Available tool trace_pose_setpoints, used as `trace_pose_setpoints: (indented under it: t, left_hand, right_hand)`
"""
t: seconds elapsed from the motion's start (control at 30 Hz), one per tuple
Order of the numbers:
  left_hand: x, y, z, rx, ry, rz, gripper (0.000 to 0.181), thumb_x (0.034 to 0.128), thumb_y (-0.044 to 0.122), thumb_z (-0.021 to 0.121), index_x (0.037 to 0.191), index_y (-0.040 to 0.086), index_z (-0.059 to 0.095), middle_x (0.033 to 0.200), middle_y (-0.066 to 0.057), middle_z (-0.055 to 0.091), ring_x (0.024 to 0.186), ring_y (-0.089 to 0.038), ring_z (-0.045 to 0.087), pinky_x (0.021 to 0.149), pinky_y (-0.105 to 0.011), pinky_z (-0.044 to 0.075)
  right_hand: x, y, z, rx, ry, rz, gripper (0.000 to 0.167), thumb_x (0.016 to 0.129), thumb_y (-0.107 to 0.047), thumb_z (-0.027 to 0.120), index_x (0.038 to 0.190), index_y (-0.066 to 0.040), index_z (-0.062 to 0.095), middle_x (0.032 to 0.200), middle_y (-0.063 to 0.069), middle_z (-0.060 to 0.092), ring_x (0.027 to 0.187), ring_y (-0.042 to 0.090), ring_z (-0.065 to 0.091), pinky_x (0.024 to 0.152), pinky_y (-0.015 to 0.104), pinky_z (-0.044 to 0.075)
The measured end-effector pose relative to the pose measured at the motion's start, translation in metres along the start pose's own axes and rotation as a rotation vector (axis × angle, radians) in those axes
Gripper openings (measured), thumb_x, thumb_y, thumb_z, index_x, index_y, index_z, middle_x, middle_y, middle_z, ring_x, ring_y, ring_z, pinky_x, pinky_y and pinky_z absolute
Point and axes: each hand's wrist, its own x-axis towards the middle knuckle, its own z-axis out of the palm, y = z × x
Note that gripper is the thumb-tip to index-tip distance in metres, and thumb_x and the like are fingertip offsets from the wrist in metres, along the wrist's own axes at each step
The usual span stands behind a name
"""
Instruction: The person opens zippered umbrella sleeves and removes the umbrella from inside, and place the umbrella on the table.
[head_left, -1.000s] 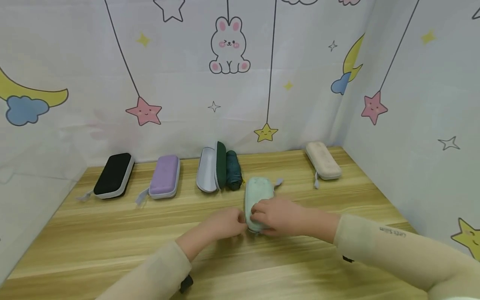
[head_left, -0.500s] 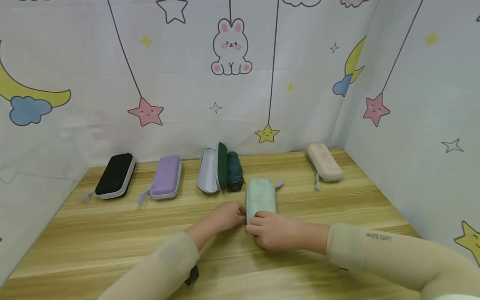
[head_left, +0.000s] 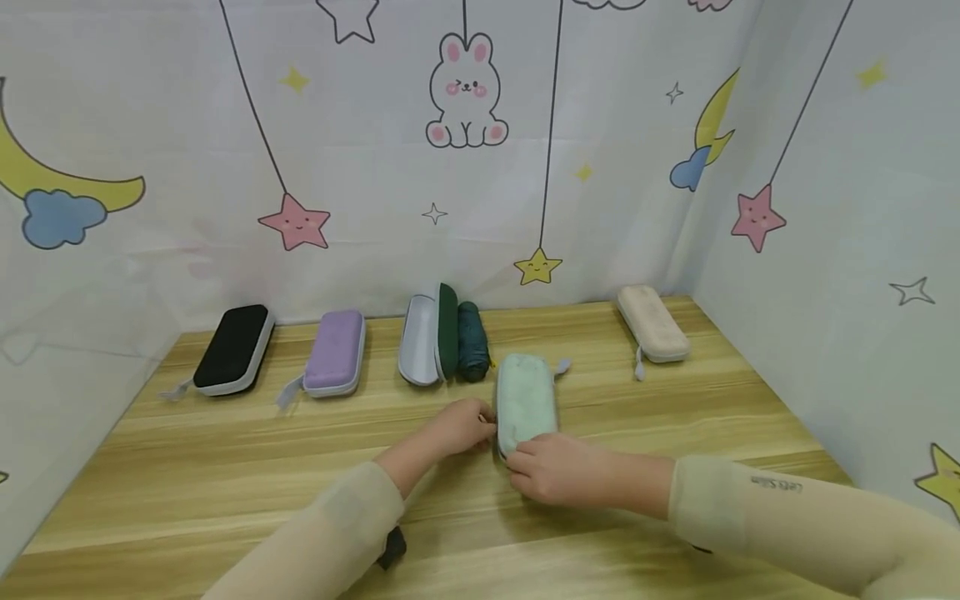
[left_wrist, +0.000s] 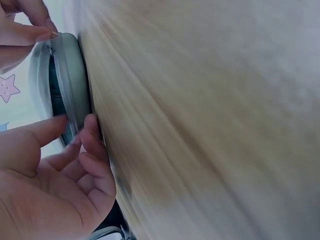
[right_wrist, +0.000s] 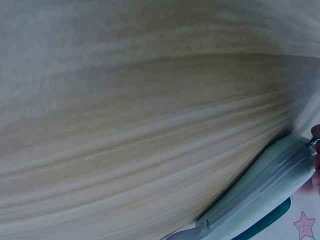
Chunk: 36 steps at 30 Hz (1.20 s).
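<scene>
A mint green zip case (head_left: pixel 527 400) lies on the table before me. In the left wrist view its zip gapes along the left side, and something dark teal (left_wrist: pixel 56 90) shows inside. My left hand (head_left: pixel 467 425) holds that side, thumb at the gap and fingers curled against the lower shell (left_wrist: pixel 75 75). At the near end my right hand (head_left: pixel 558 471) pinches the zip's small pull; the head view hides the pull behind the fingers. On the right side the zip (right_wrist: pixel 260 180) looks closed, down to a grey ribbon tab (right_wrist: pixel 190 234).
Along the back stand a black case (head_left: pixel 235 348), a purple case (head_left: pixel 334 352), an opened dark green case (head_left: pixel 447 333) and a cream case (head_left: pixel 652 323). A dark teal rolled bundle, like a folded umbrella (head_left: pixel 472 342), lies beside the green one. Printed curtains close off the back and right.
My right hand has drawn back from the top of the mint green case to its near end. The left hand has slid slightly farther up the left edge.
</scene>
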Motion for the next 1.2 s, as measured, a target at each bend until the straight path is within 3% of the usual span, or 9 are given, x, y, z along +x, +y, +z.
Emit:
trace_pose_setpoints:
  t: [0.13,0.23,0.37,0.47,0.57,0.7,0.87,1.0,1.2]
  left_hand:
    - [0.002,0.004,0.000,-0.002,0.009,-0.015,0.027,0.0927,0.006,0.060,0.118,-0.005,0.062,0.068,-0.003,0.065,0.062,-0.014,0.060,0.058,-0.026,0.049]
    - [0.003,0.006,0.001,0.012,0.016,-0.012,0.040,0.0907,0.004,0.060,0.128,-0.008,0.054,0.067,-0.002,0.065,0.061,-0.014,0.060,0.059,-0.026,0.048]
    - [0.004,0.008,0.002,0.025,0.032,0.011,0.046,0.0884,0.000,0.059,0.132,-0.010,0.051,0.073,-0.004,0.065,0.064,-0.015,0.061,0.063,-0.027,0.048]
    - [0.006,0.009,0.003,0.047,0.050,0.041,0.045,0.0848,-0.003,0.059,0.129,-0.010,0.053,0.084,-0.009,0.066,0.067,-0.017,0.062,0.066,-0.028,0.049]
    - [0.007,0.008,0.002,0.005,0.049,0.040,0.053,0.0801,-0.007,0.060,0.132,-0.010,0.050,0.084,-0.012,0.067,0.061,-0.017,0.060,0.059,-0.027,0.049]
    - [0.008,0.006,-0.001,-0.147,0.005,-0.037,0.067,0.0778,-0.009,0.060,0.142,-0.007,0.041,0.063,-0.008,0.064,0.046,-0.013,0.051,0.043,-0.023,0.039]
    - [0.007,0.009,-0.003,-0.262,-0.051,-0.120,0.074,0.0781,-0.010,0.058,0.148,-0.001,0.035,0.056,-0.007,0.063,0.041,-0.012,0.042,0.039,-0.022,0.030]
    - [0.005,0.010,-0.003,-0.274,-0.059,-0.146,0.078,0.0780,-0.011,0.057,0.150,0.002,0.031,0.058,-0.010,0.064,0.040,-0.012,0.042,0.039,-0.022,0.028]
    - [0.004,0.010,-0.004,-0.247,-0.055,-0.158,0.078,0.0779,-0.010,0.058,0.150,0.004,0.032,0.059,-0.010,0.066,0.041,-0.013,0.044,0.039,-0.022,0.029]
  right_hand:
    - [0.000,-0.006,-0.003,0.034,-0.031,0.093,0.016,0.084,-0.015,0.072,0.080,-0.014,0.057,0.076,-0.004,0.054,0.065,0.009,0.053,0.055,0.022,0.046]
    - [0.003,-0.010,-0.006,0.044,-0.106,0.156,0.018,0.085,-0.015,0.072,0.077,-0.015,0.056,0.071,-0.005,0.054,0.060,0.008,0.053,0.050,0.022,0.044]
    - [0.009,-0.014,-0.011,0.046,-0.199,0.233,0.015,0.085,-0.016,0.072,0.076,-0.016,0.059,0.070,-0.005,0.056,0.060,0.007,0.053,0.047,0.022,0.044]
    - [0.012,-0.016,-0.013,0.032,-0.255,0.250,0.015,0.084,-0.017,0.072,0.074,-0.017,0.062,0.068,-0.006,0.057,0.060,0.007,0.054,0.047,0.021,0.043]
    - [0.012,-0.016,-0.014,0.018,-0.297,0.222,0.013,0.082,-0.015,0.074,0.074,-0.018,0.064,0.069,-0.007,0.057,0.061,0.005,0.055,0.049,0.019,0.044]
    - [0.009,-0.013,-0.017,0.052,-0.305,0.217,0.015,0.078,-0.011,0.076,0.076,-0.018,0.063,0.071,-0.008,0.058,0.063,0.004,0.056,0.052,0.017,0.045]
    - [0.003,-0.012,-0.022,0.112,-0.280,0.232,0.017,0.076,-0.009,0.077,0.075,-0.018,0.062,0.071,-0.009,0.058,0.063,0.003,0.055,0.052,0.017,0.044]
    - [-0.006,-0.013,-0.022,0.195,-0.286,0.291,0.019,0.075,-0.006,0.077,0.074,-0.017,0.061,0.068,-0.008,0.057,0.061,0.004,0.055,0.051,0.018,0.044]
    - [-0.019,-0.010,-0.024,0.425,-0.290,0.481,0.022,0.079,0.003,0.073,0.081,-0.011,0.056,0.065,0.000,0.060,0.059,0.009,0.059,0.048,0.021,0.045]
